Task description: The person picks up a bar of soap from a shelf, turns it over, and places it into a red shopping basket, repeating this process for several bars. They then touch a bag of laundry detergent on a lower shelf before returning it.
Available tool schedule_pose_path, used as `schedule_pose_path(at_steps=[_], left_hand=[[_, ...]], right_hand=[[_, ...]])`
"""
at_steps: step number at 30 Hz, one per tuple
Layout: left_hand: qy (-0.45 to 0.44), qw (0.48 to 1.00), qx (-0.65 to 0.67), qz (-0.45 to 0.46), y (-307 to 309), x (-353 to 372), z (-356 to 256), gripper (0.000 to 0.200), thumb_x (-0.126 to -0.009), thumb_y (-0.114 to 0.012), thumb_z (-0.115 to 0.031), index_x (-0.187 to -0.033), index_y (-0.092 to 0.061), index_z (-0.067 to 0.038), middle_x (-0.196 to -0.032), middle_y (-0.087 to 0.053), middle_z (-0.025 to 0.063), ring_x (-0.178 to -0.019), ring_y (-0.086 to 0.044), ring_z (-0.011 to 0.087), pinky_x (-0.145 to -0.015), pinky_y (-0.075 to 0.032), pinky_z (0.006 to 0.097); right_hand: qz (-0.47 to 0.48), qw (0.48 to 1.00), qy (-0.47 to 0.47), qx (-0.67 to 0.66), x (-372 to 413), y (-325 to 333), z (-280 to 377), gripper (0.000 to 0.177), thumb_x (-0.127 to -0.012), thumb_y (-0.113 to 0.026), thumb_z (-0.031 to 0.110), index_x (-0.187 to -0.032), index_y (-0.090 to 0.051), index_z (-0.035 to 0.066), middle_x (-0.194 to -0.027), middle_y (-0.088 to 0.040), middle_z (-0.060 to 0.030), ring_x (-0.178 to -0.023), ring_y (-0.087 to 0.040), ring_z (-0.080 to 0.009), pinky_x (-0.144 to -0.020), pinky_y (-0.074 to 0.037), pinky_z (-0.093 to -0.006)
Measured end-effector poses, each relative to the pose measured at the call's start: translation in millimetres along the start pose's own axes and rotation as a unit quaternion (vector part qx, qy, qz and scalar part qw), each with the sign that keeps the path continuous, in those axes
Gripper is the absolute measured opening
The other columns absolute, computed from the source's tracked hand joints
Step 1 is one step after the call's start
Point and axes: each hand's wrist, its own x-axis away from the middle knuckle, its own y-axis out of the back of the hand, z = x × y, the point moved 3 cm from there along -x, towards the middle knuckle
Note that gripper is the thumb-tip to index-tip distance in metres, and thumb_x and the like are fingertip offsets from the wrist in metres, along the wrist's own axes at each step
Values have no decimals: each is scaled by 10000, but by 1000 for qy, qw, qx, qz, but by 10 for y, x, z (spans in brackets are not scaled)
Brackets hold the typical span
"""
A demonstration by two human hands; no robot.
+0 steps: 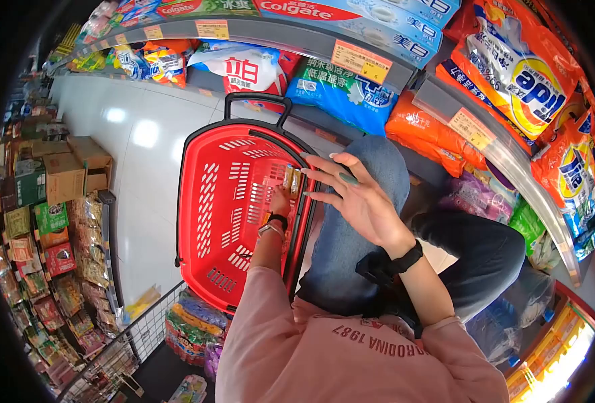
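Observation:
A red plastic shopping basket (191, 201) with a black rim stands on the floor in front of me. My left hand (281, 201) reaches down inside it, and its fingers meet a small gold-coloured packet (293, 178) near the basket's right wall. I cannot read the packet's kind. Some orange packaging shows beside the left wrist, partly hidden by the arm. Over the basket's right rim and my bent knee, my right hand (364, 205) is raised, palm up, its fingers spread and holding nothing.
Detergent bags (522, 74) and toothpaste boxes (351, 23) fill shelves ahead and to the right. Cardboard boxes (64, 176) and packaged goods stand at the left, across a tiled aisle (143, 161). A wire rack (156, 322) is at lower left.

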Motion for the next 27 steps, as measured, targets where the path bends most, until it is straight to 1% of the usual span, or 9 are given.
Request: schedule_pose_path(at_steps=[3, 5, 11, 12, 13, 15, 17, 21, 27], left_hand=[[-58, 998, -1, -21, -99, -166, 318, 334, -850, -487, -225, -1069, -428, 21, -895, -593, 281, -839, -575, 454, -709, -450, 531], [-47, 998, 12, 47, -120, -245, 394, 327, -851, -489, -233, -1028, -476, 41, -873, -603, 278, -837, -584, 440, -702, -454, 522], [-74, 987, -116, 80, 543, -157, -220, 321, -867, -512, -275, -882, -563, 41, -792, -623, 262, -791, -613, 411, -674, -468, 507], [-68, 991, -93, 74, 853, 157, -768, 352, -863, -535, -312, -874, -568, 38, -797, -627, 257, -802, -614, 405, -653, -478, 487], [-151, 982, -102, 43, 926, 98, -607, 352, -860, -563, -295, -937, -573, 48, -805, -645, 223, -770, -645, 337, -630, -494, 423], [-128, 986, 49, 96, 1192, 239, -651, 299, -876, -569, -233, -1006, -585, 35, -806, -669, 139, -730, -652, 224, -618, -501, 342], [-105, 980, 114, 122, 1577, 641, -1072, 249, -898, -552, -168, -1031, -591, 38, -826, -668, 75, -737, -626, 136, -644, -495, 287], [-153, 971, 162, 86, 2283, 1519, -1980, 271, -944, -482, -173, -1051, -568, 61, -944, -640, 83, -906, -582, 133, -835, -439, 258], [-246, 955, 155, 65, 2741, 2393, -3003, 272, -931, -474, -117, -1137, -533, 50, -1002, -622, 76, -948, -562, 122, -848, -431, 254]], right_hand=[[13, 1000, -1, -9, 2, 29, 4, 416, -916, -458, 257, -1307, -361, 157, -1439, -271, -200, -1297, -326, -301, -1031, -304, -446], [10, 1000, -3, -9, -11, 32, 1, 418, -917, -459, 264, -1307, -360, 152, -1438, -275, -196, -1295, -328, -297, -1032, -303, -444], [19, 1000, -2, -4, -43, -9, -56, 402, -925, -442, 230, -1297, -357, 103, -1406, -326, -159, -1264, -361, -260, -1025, -320, -422], [19, 1000, 0, -13, -40, -31, -61, 384, -928, -429, 185, -1290, -357, 80, -1382, -359, -136, -1237, -388, -237, -1020, -335, -407], [26, 1000, 7, -12, -44, -46, -69, 384, -928, -429, 185, -1290, -357, 80, -1382, -359, -136, -1237, -388, -237, -1020, -335, -407], [23, 1000, 14, -14, -4, -49, -105, 377, -931, -428, 187, -1285, -368, 74, -1365, -384, -136, -1234, -398, -239, -1021, -338, -415], [36, 999, 23, -18, 37, -74, -111, 370, -933, -425, 184, -1282, -377, 72, -1356, -396, -136, -1234, -400, -237, -1020, -342, -411], [51, 997, 44, 32, 107, -78, -122, 332, -945, -414, 185, -1259, -394, 80, -1380, -363, -155, -1239, -401, -242, -1028, -343, -432], [54, 993, -19, 107, 242, -331, 25, 382, -954, -436, 224, -1303, -404, 74, -1348, -419, -104, -1264, -381, -216, -1033, -337, -405]])
